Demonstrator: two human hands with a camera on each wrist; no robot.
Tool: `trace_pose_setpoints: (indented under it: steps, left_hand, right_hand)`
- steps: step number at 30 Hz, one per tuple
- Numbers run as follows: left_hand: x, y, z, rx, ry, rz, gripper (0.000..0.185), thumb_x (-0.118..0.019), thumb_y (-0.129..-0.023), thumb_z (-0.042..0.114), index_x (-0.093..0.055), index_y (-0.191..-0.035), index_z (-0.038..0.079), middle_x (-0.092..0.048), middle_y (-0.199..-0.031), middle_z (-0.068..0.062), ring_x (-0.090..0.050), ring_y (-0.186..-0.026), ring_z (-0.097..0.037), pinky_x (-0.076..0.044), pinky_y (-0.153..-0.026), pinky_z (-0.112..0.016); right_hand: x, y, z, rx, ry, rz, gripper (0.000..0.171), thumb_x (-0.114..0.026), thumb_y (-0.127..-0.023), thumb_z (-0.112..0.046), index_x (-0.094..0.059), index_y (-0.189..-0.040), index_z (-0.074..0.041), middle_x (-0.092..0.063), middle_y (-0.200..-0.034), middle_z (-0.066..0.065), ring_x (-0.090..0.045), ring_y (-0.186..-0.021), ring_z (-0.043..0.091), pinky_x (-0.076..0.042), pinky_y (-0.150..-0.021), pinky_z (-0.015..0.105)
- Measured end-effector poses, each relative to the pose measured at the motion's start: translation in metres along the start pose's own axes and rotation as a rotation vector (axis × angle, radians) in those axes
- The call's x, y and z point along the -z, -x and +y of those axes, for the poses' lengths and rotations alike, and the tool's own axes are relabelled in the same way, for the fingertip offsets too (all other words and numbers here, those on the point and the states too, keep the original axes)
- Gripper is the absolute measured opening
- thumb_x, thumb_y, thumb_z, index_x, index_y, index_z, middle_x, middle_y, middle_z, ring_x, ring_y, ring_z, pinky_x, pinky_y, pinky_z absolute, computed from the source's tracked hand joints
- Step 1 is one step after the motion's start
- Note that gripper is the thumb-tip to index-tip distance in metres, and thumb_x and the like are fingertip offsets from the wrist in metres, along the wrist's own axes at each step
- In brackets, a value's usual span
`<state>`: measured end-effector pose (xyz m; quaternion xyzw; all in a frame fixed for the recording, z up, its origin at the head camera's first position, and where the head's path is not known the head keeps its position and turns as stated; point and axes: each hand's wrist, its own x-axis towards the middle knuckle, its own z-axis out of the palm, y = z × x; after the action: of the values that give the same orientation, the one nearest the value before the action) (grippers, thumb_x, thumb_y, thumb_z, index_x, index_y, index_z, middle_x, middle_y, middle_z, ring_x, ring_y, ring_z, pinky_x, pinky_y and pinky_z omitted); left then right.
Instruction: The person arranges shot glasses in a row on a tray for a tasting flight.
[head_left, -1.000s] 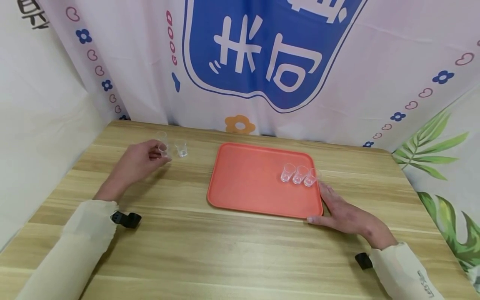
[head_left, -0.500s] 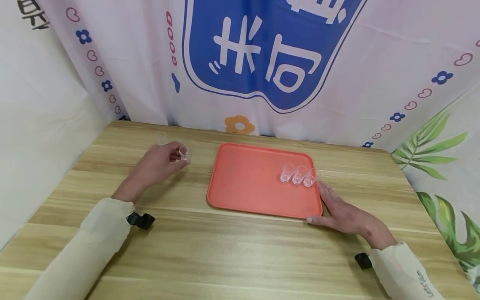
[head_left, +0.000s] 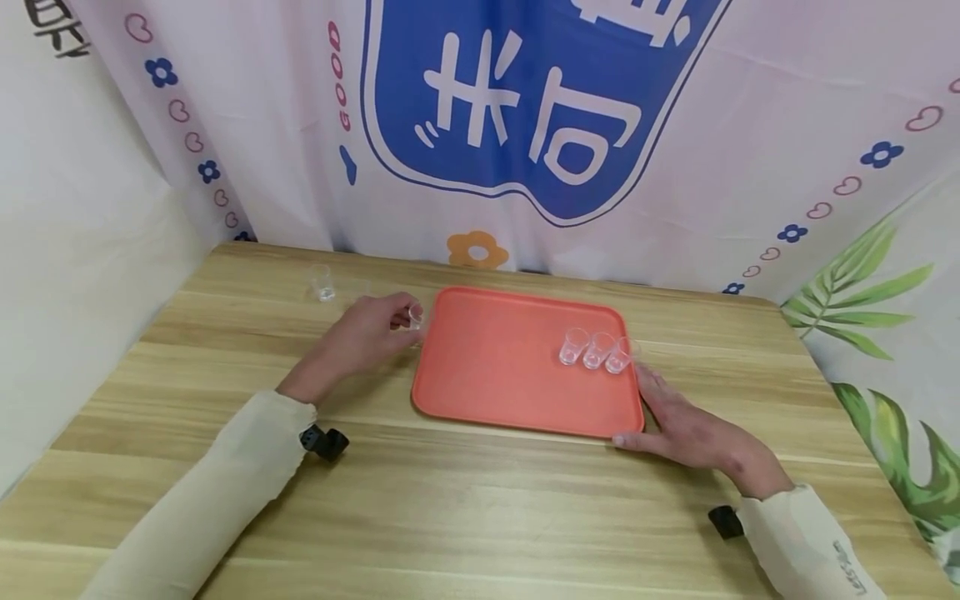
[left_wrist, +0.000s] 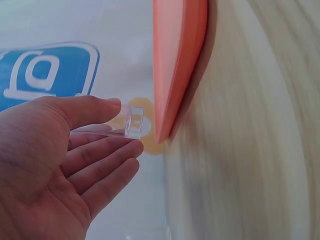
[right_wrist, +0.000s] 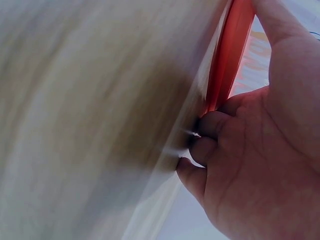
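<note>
In the head view my left hand [head_left: 363,337] pinches a small clear shot glass [head_left: 416,314] just off the left rim of the red tray [head_left: 487,367]. The left wrist view has this glass [left_wrist: 133,121] lying between thumb and fingers, its thick base outward. My right hand [head_left: 690,429] touches the tray's near right corner, thumb at the front rim and fingers along the right side. Some of its fingertips are hidden in the right wrist view. Three clear shot glasses [head_left: 596,352] stand in a row at the tray's right side.
Another shot glass [head_left: 323,284] stands at the table's far left. One more glass [head_left: 362,288] is partly hidden behind my left hand. A printed curtain [head_left: 420,208] hangs along the back edge of the wooden table [head_left: 480,508].
My left hand has carried its glass rightward, past the two standing glasses, to the tray's left rim. The right hand, the tray and its glasses have stayed in place.
</note>
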<state>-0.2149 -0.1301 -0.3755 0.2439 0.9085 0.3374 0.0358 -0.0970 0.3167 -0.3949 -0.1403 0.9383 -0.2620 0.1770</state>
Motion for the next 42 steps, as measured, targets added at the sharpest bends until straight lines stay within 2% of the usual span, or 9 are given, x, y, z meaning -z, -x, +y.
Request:
trace_pose_setpoints:
  steps: [6, 14, 24, 29, 34, 42]
  left_hand:
    - [-0.008, -0.004, 0.011, -0.033, 0.027, -0.012, 0.018, -0.066, -0.101, 0.021, -0.066, -0.111, 0.006, -0.072, -0.106, -0.007, -0.069, -0.106, -0.027, -0.056, -0.093, -0.045]
    - [-0.021, -0.017, 0.023, -0.056, 0.015, -0.018, 0.015, -0.068, -0.100, 0.021, -0.065, -0.107, 0.008, -0.070, -0.100, -0.003, -0.069, -0.101, -0.021, -0.057, -0.090, -0.039]
    - [-0.048, -0.036, 0.038, -0.093, -0.007, -0.032, 0.012, -0.069, -0.099, 0.017, -0.066, -0.106, 0.008, -0.069, -0.103, -0.004, -0.067, -0.100, -0.019, -0.056, -0.089, -0.035]
    - [-0.061, -0.045, 0.047, -0.133, 0.007, -0.026, 0.010, -0.069, -0.099, 0.015, -0.066, -0.104, 0.007, -0.069, -0.100, -0.002, -0.067, -0.097, -0.017, -0.056, -0.086, -0.032]
    - [-0.072, -0.051, 0.056, -0.165, -0.017, -0.024, 0.012, -0.069, -0.099, 0.020, -0.065, -0.100, 0.009, -0.069, -0.094, 0.001, -0.068, -0.094, -0.015, -0.055, -0.084, -0.028]
    - [-0.081, -0.056, 0.067, -0.155, -0.014, -0.039, 0.016, -0.069, -0.101, 0.025, -0.065, -0.101, 0.010, -0.068, -0.092, 0.003, -0.067, -0.091, -0.013, -0.053, -0.082, -0.027]
  right_hand:
    - [-0.001, -0.001, -0.001, -0.002, 0.001, -0.003, 0.114, -0.070, -0.092, -0.059, 0.006, -0.166, -0.015, -0.001, -0.170, 0.021, -0.003, -0.152, 0.049, -0.017, -0.115, 0.071]
    - [0.000, -0.001, -0.001, -0.010, 0.005, -0.006, 0.114, -0.070, -0.092, -0.059, 0.006, -0.166, -0.016, -0.002, -0.170, 0.022, -0.003, -0.152, 0.050, -0.018, -0.114, 0.071]
    - [-0.001, 0.001, -0.002, -0.022, 0.013, -0.009, 0.116, -0.069, -0.092, -0.060, 0.007, -0.165, -0.014, -0.003, -0.169, 0.023, -0.003, -0.152, 0.050, -0.018, -0.114, 0.072]
    - [-0.001, 0.001, -0.003, -0.018, 0.008, -0.006, 0.116, -0.070, -0.092, -0.060, 0.008, -0.165, -0.015, -0.003, -0.169, 0.023, -0.003, -0.152, 0.051, -0.018, -0.113, 0.073]
    - [-0.001, 0.001, -0.003, 0.017, 0.003, 0.010, 0.115, -0.072, -0.092, -0.057, 0.006, -0.166, -0.014, -0.005, -0.169, 0.025, -0.004, -0.151, 0.053, -0.019, -0.113, 0.073]
    - [-0.001, 0.000, -0.003, 0.038, -0.002, 0.014, 0.114, -0.073, -0.092, -0.055, 0.005, -0.166, -0.016, -0.006, -0.169, 0.024, -0.005, -0.150, 0.054, -0.020, -0.112, 0.074]
